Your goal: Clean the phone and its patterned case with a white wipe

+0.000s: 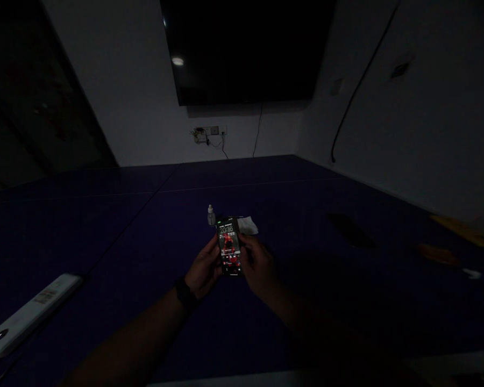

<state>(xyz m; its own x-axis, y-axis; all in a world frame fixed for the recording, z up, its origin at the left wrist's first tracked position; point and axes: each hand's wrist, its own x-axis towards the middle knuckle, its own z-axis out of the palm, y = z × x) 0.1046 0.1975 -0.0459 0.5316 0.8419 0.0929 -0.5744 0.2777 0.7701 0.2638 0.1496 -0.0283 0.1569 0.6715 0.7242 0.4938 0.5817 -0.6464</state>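
Note:
A smartphone with a lit lock screen reading 20:16 is held upright between both hands over a dark blue surface. My left hand wraps its left edge, and a dark watch sits on that wrist. At the phone's right edge, my right hand grips with the fingers partly hidden in shadow. Just beyond the phone stands a small clear bottle with a white cap. A crumpled white cloth or tissue lies behind the right fingers.
A white power strip lies at the left. On the right are a dark flat rectangle, a yellow item and a small white object. A television hangs above wall sockets with cables.

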